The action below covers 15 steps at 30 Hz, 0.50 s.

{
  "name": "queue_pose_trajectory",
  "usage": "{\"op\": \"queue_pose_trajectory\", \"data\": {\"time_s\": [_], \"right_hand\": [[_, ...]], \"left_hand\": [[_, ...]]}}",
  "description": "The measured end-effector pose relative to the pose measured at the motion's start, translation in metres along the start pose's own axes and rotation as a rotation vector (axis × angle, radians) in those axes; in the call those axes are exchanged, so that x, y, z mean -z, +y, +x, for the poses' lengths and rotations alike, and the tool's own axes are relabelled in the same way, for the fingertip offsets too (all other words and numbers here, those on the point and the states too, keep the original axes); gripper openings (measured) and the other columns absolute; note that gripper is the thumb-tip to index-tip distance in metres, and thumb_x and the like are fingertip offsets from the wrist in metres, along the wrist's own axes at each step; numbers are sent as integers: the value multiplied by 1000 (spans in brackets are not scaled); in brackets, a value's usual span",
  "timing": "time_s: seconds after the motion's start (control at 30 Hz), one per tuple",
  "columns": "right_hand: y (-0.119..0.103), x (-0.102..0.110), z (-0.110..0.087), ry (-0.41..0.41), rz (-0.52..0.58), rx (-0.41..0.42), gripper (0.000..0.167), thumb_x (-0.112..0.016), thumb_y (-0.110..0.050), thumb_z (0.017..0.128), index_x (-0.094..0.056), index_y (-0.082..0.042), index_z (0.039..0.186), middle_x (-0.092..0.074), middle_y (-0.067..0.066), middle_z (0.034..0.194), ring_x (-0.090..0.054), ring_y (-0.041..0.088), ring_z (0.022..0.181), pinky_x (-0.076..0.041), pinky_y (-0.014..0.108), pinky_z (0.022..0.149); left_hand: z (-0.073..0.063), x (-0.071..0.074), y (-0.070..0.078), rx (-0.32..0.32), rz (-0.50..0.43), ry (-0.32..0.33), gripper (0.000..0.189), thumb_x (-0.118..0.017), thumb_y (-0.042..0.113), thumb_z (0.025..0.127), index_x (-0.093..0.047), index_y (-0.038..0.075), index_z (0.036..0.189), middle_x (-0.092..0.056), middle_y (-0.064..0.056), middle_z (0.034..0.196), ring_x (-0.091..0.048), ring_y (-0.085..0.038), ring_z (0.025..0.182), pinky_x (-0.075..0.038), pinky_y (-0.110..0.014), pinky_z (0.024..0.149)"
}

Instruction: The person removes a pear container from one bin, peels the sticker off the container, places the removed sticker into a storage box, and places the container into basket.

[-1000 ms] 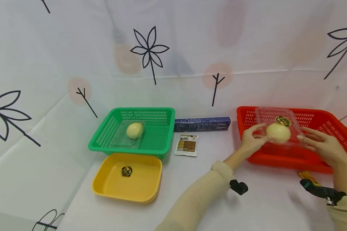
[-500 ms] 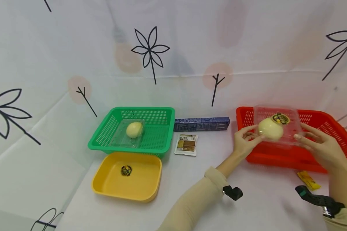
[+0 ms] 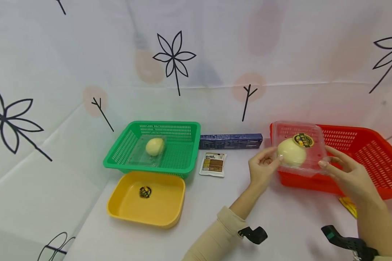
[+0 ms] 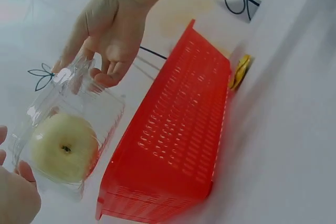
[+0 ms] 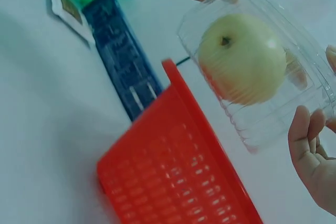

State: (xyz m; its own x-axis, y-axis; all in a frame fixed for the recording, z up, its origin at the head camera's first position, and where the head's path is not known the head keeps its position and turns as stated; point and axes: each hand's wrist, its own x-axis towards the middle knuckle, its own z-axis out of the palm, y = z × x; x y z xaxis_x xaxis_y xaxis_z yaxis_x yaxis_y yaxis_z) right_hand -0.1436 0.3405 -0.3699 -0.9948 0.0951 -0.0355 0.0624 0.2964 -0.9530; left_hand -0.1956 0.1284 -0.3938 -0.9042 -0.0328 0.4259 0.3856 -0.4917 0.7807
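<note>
Over the last second the clear plastic box [image 3: 313, 156] shifts left along the red basket [image 3: 308, 183], from above its left part to its left end, and a little toward the near side — both wrist views show a narrow gap between the two. Assessment: the box appears to be in transit, borne entirely by hand and not yet set down. The left hand [image 3: 260, 168] pinches the box at its left end, thumb on the near side; the right hand [image 3: 349, 175] grasps the right end. Neither side shows a release. Contents: one round, pale yellow-green fruit [image 3: 290, 153], sitting left of the middle of the box; a black-and-gold label [image 3: 303, 140] shows at its upper right in the head view. The plastic is transparent, ribbed in places and bright with glare; whether it is fully closed cannot be determined. The fruit's skin looks smooth, with a small dark hollow visible from the wrists — the red tint beside it is judged to be reflection from the basket, not blemish
</note>
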Motion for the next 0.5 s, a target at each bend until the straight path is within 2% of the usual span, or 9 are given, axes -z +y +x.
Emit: {"op": "queue_pose_trajectory", "data": {"time_s": [0.07,0.13,0.2,0.33,0.43,0.5], "right_hand": [[0,-7,-3,-2,55,33,62,-56,-20,94,-28,-35,148,-41,-18,114,-44,-2,97,-52,16,68],[0,-15,-7,-1,51,67,63,-56,-17,94,-27,-31,148,-41,-16,114,-44,-2,97,-51,15,67],[1,-23,-10,6,10,97,65,-56,-17,94,-24,-29,149,-41,-15,113,-44,0,97,-51,14,68],[0,-41,-14,10,-84,139,67,-56,-18,94,-21,-26,151,-42,-11,110,-42,4,98,-50,13,70],[-2,-53,-16,2,-119,171,68,-57,-17,93,-21,-22,151,-43,-8,107,-44,5,95,-49,13,71],[-2,-59,-16,-15,-98,197,68,-57,-12,93,-22,-18,151,-44,-5,106,-47,5,92,-49,13,71]], "left_hand": [[-4,4,5,4,-19,20,29,-66,-14,74,-61,-20,102,-54,-40,90,-47,-2,69,-40,-11,63],[-8,9,9,19,-27,42,30,-66,-14,73,-62,-19,102,-57,-36,91,-48,-3,70,-40,-11,63],[-10,14,14,37,-27,58,31,-66,-14,72,-62,-18,102,-59,-29,91,-48,-4,70,-40,-11,63],[-15,26,24,56,-20,81,32,-65,-14,71,-61,-18,103,-61,-9,92,-48,-4,72,-39,-11,63],[-19,36,32,73,-19,85,33,-64,-14,71,-60,-20,103,-59,-1,94,-47,-4,72,-40,-10,63],[-22,44,36,90,-12,82,33,-64,-14,71,-59,-20,104,-58,0,94,-47,-4,71,-39,-11,62]]}}
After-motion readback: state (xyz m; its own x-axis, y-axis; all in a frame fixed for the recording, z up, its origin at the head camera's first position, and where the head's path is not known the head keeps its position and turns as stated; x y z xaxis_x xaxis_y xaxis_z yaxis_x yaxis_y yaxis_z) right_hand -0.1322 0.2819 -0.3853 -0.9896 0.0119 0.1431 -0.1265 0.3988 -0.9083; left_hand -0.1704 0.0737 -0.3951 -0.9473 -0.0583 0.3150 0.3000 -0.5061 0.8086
